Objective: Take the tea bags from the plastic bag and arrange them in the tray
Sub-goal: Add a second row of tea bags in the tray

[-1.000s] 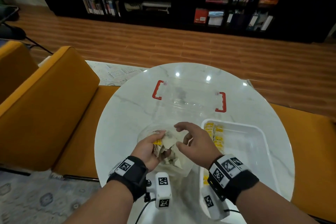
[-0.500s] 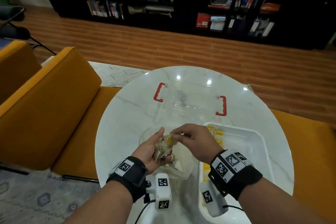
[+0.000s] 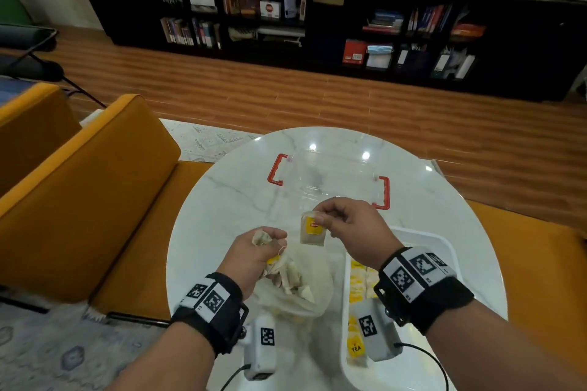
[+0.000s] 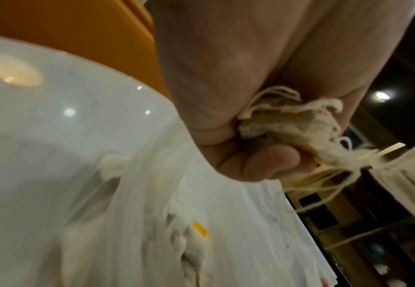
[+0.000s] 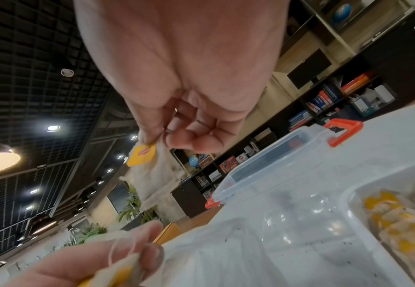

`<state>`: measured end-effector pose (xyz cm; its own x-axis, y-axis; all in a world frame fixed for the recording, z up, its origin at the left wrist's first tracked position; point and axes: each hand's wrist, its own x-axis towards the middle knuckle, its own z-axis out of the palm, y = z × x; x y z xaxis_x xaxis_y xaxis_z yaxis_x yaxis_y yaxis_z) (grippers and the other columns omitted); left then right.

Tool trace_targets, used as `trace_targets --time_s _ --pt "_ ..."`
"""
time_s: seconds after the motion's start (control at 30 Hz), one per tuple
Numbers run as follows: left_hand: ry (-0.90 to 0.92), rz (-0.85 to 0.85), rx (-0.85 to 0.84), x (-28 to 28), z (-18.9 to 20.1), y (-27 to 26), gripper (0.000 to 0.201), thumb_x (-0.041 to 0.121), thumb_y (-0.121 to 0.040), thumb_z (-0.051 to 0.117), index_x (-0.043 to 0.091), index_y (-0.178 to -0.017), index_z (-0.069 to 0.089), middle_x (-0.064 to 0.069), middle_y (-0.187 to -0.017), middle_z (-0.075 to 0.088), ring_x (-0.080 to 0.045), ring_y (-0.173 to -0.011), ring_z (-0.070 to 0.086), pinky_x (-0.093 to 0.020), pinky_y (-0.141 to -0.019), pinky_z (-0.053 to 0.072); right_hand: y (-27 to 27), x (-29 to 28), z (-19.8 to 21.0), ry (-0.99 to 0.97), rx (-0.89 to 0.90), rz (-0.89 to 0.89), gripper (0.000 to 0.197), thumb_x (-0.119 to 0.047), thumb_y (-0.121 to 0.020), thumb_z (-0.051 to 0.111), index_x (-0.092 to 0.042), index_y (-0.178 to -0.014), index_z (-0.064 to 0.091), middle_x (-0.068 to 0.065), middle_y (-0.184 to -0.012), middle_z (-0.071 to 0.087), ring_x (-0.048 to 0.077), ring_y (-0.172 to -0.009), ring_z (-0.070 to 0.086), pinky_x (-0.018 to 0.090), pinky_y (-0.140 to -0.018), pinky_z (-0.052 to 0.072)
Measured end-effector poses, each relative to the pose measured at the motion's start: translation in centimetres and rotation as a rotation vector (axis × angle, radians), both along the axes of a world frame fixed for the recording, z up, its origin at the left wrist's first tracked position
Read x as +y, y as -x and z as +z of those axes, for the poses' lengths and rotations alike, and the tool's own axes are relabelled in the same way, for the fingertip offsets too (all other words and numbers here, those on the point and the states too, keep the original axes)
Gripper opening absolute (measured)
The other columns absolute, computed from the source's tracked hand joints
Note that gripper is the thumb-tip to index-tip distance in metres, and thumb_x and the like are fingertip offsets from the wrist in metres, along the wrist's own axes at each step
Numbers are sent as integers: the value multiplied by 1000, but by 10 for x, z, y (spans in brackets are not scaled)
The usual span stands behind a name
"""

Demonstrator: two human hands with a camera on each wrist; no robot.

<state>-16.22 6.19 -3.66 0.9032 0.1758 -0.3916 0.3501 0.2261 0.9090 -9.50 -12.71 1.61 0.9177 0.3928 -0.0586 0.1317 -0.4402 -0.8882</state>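
Note:
My right hand pinches one tea bag by its top corner, lifted above the table; its yellow tag shows under my thumb in the right wrist view. My left hand grips a bunch of tea bags with their strings trailing, just above the clear plastic bag. More tea bags lie inside that bag. The white tray sits to the right, with rows of yellow-tagged tea bags along its left side, partly hidden by my right wrist.
A clear box lid with red handles lies on the round white marble table behind my hands. Orange padded benches stand at the left and right. A dark bookshelf lines the far wall.
My right hand has drawn a single tea bag up and away from the bunch in my left hand. Both hands have risen above the plastic bag.

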Motion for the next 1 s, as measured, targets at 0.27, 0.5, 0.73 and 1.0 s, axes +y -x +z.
trace_targets --time_s 0.27,0.5,0.73,1.0 --pt "-443 -228 -192 -21 36 -10 19 36 -74 75 19 -80 71 5 -62 59 -11 -56 52 -28 -58 42 7 -9 13 105 -141 59 6 -25 -87 68 -27 -86 73 -13 -78 68 1 -72 57 9 -65 42" --pt "-449 -263 -240 -56 48 -1 22 39 -75 77 18 -79 72 -4 -65 61 -14 -59 54 -30 -59 45 15 -38 21 87 -181 10 5 -24 -86 68 -28 -85 72 -10 -77 69 5 -76 61 17 -70 47" --pt "-623 -355 -249 -86 49 9 22 28 -87 71 12 -73 70 8 -53 55 -7 -46 49 -19 -48 40 28 -76 26 218 -138 147 5 -27 -88 66 -26 -92 70 -16 -77 61 3 -73 54 17 -67 42" --pt "-802 -479 -40 -114 -2 31 7 33 -84 73 26 -84 71 6 -80 68 -7 -69 59 -20 -67 48 49 -115 -25 545 66 272 5 -29 -89 63 -26 -86 61 -11 -75 56 9 -72 55 21 -67 41"
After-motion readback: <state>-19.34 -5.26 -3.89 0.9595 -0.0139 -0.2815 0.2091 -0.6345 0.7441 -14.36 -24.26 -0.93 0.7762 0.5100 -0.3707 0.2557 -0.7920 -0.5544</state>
